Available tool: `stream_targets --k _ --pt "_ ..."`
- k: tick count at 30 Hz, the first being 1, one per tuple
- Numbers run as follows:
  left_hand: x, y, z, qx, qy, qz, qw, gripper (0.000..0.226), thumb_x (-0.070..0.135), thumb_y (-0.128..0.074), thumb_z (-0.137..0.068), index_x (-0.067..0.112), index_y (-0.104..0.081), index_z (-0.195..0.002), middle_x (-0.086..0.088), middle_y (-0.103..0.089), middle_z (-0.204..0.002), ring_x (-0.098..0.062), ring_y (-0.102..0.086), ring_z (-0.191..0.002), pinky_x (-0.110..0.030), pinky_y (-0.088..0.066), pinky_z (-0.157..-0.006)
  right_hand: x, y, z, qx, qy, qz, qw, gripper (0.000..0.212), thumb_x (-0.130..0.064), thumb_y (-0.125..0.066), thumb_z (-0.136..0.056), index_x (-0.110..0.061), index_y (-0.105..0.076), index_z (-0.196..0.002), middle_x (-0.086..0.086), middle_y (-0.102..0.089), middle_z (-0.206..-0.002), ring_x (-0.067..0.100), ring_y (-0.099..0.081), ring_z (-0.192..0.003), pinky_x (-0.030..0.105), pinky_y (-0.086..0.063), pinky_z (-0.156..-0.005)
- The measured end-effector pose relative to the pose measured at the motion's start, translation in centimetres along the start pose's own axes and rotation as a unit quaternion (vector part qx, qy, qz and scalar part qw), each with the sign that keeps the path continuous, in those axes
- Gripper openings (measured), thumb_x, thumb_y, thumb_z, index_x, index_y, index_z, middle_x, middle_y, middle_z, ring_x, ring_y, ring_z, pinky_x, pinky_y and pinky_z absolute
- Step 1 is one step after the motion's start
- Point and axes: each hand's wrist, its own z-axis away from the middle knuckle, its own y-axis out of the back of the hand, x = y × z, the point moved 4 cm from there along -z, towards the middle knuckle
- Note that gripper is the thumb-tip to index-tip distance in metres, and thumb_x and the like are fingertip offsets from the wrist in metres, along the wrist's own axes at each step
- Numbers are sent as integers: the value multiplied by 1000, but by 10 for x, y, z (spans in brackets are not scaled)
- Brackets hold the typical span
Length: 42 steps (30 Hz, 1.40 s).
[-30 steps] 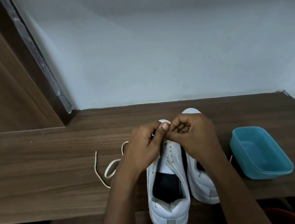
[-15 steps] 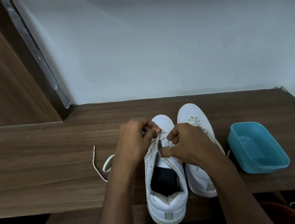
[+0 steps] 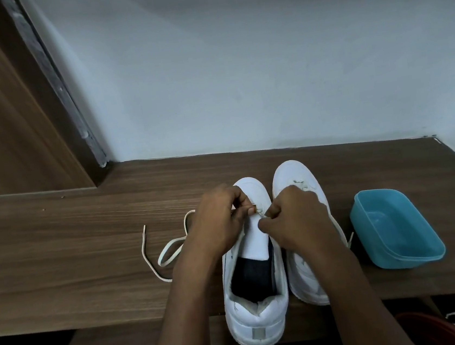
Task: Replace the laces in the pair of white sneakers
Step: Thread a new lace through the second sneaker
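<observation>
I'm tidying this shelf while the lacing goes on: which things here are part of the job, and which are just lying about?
Part of the job:
- open sneaker
- second sneaker
- white lace, pinched by the left hand and the right hand

Lying about:
- blue tub
- red object, mostly out of frame

Colour reference: white sneakers [image 3: 257, 319] on a brown wood-grain shelf [image 3: 60, 262].
Left of sneakers: cream lace [image 3: 160, 261]. Right of sneakers: plain turquoise tub [image 3: 409, 260].
</observation>
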Motion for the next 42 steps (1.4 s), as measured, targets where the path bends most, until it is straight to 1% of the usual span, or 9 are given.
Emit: stream_targets --k 5,12,18,23,27,30,33,37,42 --pt "2 -3 0 -20 14 -21 999 6 18 -73 -88 18 -72 -82 9 -44 -83 -10 -46 -79 -21 -30 -64 16 9 -4 -54 -22 -101 993 9 -17 -72 -80 -12 -80 -79 4 -73 -74 17 -68 -75 32 -56 -71" --pt "6 -13 2 -39 34 -43 998 7 22 -70 -91 16 -70 -86 3 -50 -93 -16 -52 -89 -22 -23 -63 25 7 -7 -86 -46 -179 979 13 -9 -73 -78 -18 -81 -82 4 -71 -66 19 -65 -65 37 -58 -68" --pt "12 -20 2 -27 27 -87 995 12 18 -65 -91 7 -70 -93 -7 -54 -104 -27 -57 -93 -40 -45 -79 30 5 -8 -103 -47 -216 970 14 -7 -72 -79 -17 -81 -82 -3 -65 -54 12 -61 -55 34 -55 -64" --pt "4 -21 2 2 36 -47 998 8 18 -69 -90 10 -71 -86 3 -48 -93 -19 -54 -85 -28 -36 -71 31 3 -6 -167 -107 -371 907 23 -16 -60 -99 3 -73 -96 19 -72 -84 25 -71 -68 31 -60 -58" --pt "3 -17 0 17 44 4 999 8 19 -76 -86 16 -75 -79 11 -47 -79 -11 -50 -75 -23 -31 -65 32 -3 -10 -91 -86 -282 951 11 -14 -66 -94 -7 -73 -89 13 -75 -78 27 -73 -61 38 -63 -61" --pt "4 -15 0 15 48 10 999 6 21 -78 -84 17 -78 -79 9 -54 -79 -12 -54 -75 -24 -32 -64 24 -4 -11 -3 -10 -121 993 9 -19 -67 -90 -26 -73 -89 -2 -73 -69 11 -64 -40 17 -53 -50" --pt "4 -12 0 13 54 16 998 5 24 -79 -83 20 -79 -80 4 -64 -83 -12 -57 -74 -25 -34 -64 20 -2 -12 19 39 -67 997 17 -18 -67 -90 -26 -77 -79 -3 -72 -63 15 -65 -47 28 -59 -60" --pt "-2 -8 2 30 90 -7 995 15 43 -82 -76 37 -71 -85 16 -50 -90 -15 -54 -100 -39 -44 -88 23 1 -15 16 50 -67 996 16 -14 -69 -85 -24 -74 -73 -4 -72 -68 16 -69 -60 41 -60 -67" --pt "-11 1 9 -24 128 -3 992 60 62 -81 -65 46 -56 -117 16 -42 -124 -14 -38 -126 -45 -29 -105 40 26 -16 56 4 -247 967 23 2 -61 -88 -14 -68 -73 2 -70 -69 17 -74 -62 41 -61 -55"
